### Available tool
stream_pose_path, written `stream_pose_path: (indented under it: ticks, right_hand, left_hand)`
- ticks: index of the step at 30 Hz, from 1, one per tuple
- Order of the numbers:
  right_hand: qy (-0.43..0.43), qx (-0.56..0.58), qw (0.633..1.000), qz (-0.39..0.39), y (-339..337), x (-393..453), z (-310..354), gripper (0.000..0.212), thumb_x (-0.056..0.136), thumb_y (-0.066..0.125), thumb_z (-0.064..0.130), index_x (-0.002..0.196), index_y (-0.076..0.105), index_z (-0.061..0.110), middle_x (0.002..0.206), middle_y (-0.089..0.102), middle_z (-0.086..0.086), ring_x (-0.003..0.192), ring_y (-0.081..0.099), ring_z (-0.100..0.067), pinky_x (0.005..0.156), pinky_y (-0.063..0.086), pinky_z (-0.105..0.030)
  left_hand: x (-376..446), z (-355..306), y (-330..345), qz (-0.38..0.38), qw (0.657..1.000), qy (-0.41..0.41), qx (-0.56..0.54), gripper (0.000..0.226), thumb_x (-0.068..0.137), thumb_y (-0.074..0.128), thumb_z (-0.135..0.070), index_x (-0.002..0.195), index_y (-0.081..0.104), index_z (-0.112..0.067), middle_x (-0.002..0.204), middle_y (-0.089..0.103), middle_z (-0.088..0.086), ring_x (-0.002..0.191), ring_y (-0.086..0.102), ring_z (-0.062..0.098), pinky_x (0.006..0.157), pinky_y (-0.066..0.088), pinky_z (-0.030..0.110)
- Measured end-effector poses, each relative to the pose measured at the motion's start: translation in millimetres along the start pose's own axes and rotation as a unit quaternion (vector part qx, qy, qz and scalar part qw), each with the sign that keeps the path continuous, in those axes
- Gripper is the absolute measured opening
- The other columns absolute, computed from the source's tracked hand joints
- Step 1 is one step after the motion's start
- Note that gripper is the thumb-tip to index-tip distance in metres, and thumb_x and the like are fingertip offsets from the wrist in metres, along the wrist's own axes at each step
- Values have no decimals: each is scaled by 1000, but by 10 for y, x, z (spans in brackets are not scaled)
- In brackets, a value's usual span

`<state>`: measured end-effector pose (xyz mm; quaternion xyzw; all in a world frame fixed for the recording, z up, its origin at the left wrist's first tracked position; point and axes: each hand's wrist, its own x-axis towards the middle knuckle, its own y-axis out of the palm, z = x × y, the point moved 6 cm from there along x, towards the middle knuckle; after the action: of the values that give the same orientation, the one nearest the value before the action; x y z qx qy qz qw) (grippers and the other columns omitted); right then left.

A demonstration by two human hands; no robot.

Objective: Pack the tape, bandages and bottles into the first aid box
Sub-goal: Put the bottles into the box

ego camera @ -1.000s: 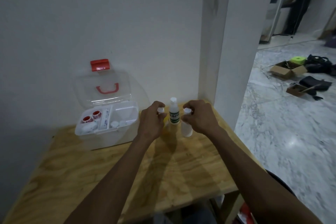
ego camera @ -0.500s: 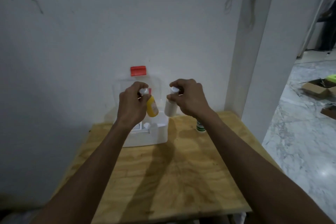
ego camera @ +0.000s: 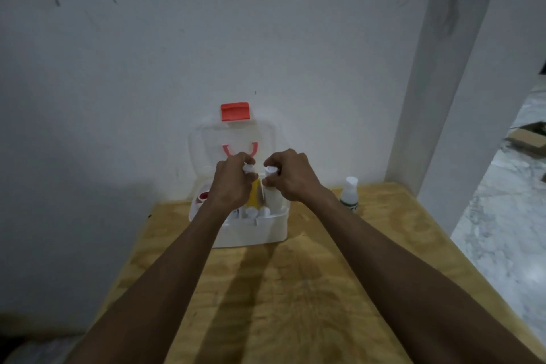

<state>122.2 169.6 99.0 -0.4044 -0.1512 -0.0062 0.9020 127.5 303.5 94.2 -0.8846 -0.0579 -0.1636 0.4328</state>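
Note:
The white first aid box (ego camera: 254, 233) stands open at the back of the wooden table, its clear lid (ego camera: 204, 145) with a red latch leaning on the wall. My left hand (ego camera: 232, 183) grips a yellow bottle (ego camera: 254, 196) by its white cap, over the box. My right hand (ego camera: 291, 177) grips a white bottle (ego camera: 273, 199) by its cap, its lower end inside the box's right side. A roll of tape with a red core (ego camera: 204, 195) lies in the box's left part. A white bottle with a green label (ego camera: 349, 193) stands on the table to the right of the box.
The wooden table (ego camera: 295, 289) ends at a white wall behind and a white pillar (ego camera: 461, 97) at the back right. To the right lies a marble floor (ego camera: 502, 230) with a cardboard box (ego camera: 529, 139).
Both hands picked up a bottle each from beside the green-labelled bottle, carried them left, and lowered them over the open box. My view has turned to centre on the box.

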Motion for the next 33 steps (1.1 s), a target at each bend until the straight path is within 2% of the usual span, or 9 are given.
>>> stream_pose_path:
  ticks: [3,8,10,14,20,25,33]
  right_hand:
    - [12,-9,1000,24,111,19,-72,41,76,82,13,114,70,2,115,68,-16,99,67,-29,80,52,-29]
    - [28,-38,998,50,222,40,-156,47,74,84,12,118,68,1,118,67,-16,106,64,-30,92,54,-34]
    - [27,-55,996,57,259,48,-175,48,74,84,12,119,68,2,120,65,-15,110,62,-30,95,53,-37]
    - [27,-67,996,57,300,50,-191,48,76,82,9,121,66,3,121,64,-14,109,62,-29,93,52,-34]
    - [28,-70,996,57,295,61,-192,49,77,81,9,123,65,2,122,65,-14,109,62,-28,91,50,-29]
    - [26,-67,996,59,287,45,-175,53,77,81,8,126,62,1,126,64,-15,113,62,-28,97,51,-32]
    - [16,-77,996,52,230,30,-139,54,79,80,11,128,61,3,127,62,-14,114,61,-28,98,50,-33]
  left_hand:
    - [19,114,130,33,999,-17,33,31,89,66,-10,119,64,-8,122,66,14,109,64,29,91,50,33]
    - [6,171,228,69,995,-12,74,33,86,69,-9,118,66,-9,121,64,15,112,58,32,92,50,40]
    - [17,165,245,75,994,-5,84,33,85,70,-8,118,66,-9,121,63,15,113,57,32,92,49,40]
    - [20,181,262,77,993,-3,85,32,84,71,-4,116,67,-8,118,65,15,109,59,29,91,49,36]
    - [16,171,281,83,993,-5,78,38,83,72,-3,120,65,-8,122,64,14,111,59,29,96,49,38]
    - [-21,177,284,79,994,-15,76,42,86,69,-4,127,62,-10,127,62,14,113,59,30,98,46,36]
    - [-49,165,270,88,993,-14,79,46,86,69,-3,130,59,-10,133,59,14,120,56,30,102,44,37]
